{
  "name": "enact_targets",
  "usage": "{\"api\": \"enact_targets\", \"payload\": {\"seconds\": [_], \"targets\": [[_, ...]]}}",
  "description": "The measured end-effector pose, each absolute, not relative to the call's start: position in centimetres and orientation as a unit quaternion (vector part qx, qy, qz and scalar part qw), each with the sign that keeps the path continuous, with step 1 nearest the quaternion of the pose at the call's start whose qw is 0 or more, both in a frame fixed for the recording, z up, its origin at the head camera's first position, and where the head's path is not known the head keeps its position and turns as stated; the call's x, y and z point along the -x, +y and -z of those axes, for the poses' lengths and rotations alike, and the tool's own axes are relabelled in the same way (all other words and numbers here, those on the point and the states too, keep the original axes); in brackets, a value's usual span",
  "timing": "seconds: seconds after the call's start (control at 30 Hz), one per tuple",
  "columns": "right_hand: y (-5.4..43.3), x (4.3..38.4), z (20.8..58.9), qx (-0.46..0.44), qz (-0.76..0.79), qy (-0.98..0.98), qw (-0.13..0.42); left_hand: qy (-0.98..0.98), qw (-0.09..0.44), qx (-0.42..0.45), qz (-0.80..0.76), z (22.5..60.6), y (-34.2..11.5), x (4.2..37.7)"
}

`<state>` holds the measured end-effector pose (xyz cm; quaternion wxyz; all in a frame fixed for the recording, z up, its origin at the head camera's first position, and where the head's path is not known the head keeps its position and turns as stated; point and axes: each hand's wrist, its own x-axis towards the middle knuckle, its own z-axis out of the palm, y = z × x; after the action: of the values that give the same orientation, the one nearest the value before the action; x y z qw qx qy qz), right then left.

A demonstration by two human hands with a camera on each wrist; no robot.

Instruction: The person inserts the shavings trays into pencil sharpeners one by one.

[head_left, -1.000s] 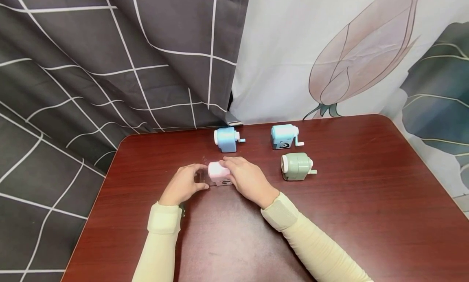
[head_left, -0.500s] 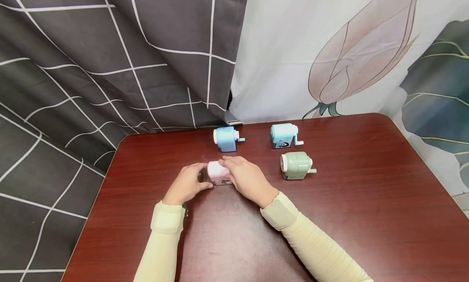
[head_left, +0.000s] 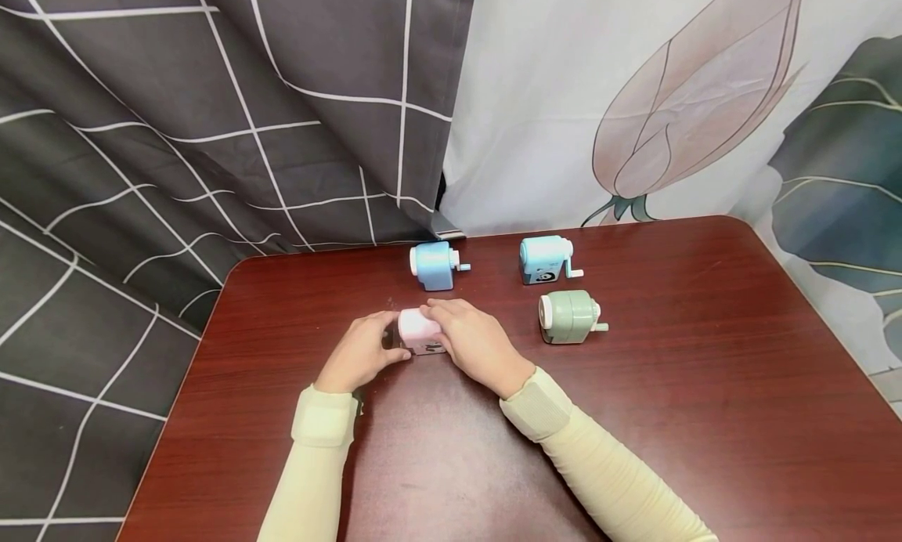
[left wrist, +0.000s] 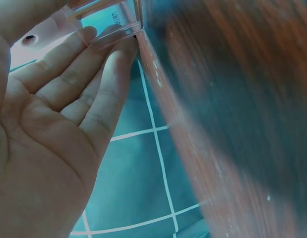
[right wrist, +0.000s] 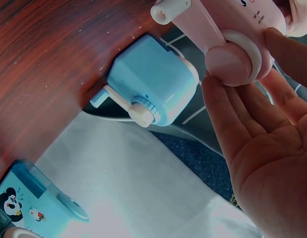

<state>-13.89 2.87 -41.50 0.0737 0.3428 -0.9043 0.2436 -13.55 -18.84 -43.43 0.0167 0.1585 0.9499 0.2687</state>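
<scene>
A pink hand-crank pencil sharpener (head_left: 419,325) stands on the table between both hands. My right hand (head_left: 478,344) grips its crank side, the thumb on the near face and the fingers behind. In the right wrist view, the fingers lie against the round crank hub (right wrist: 230,63). My left hand (head_left: 359,355) pinches the opposite end, thumb in front and fingers at the back. The left wrist view shows fingertips on the sharpener's clear plastic drawer (left wrist: 113,24); a pencil hole is visible in the pink body (left wrist: 46,34). How far the drawer sticks out, I cannot tell.
Behind the hands stands a blue crank sharpener (head_left: 434,265). Farther right are a light blue sharpener with a panda print (head_left: 543,259) and a green one (head_left: 569,317). A grey checked curtain (head_left: 338,119) and a white printed one (head_left: 521,111) hang behind the dark red table (head_left: 669,385).
My left hand has shifted slightly right, its thumb coming closer to the pink sharpener. The right hand and the other sharpeners have stayed in place.
</scene>
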Motion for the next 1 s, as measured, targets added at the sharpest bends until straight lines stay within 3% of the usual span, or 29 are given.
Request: {"api": "enact_targets", "payload": {"seconds": [1.0], "targets": [[2.73,13.90,41.60,-0.338,-0.240,-0.907,0.081,0.954,0.018,-0.157,-0.255,43.55,-18.66,13.81]]}}
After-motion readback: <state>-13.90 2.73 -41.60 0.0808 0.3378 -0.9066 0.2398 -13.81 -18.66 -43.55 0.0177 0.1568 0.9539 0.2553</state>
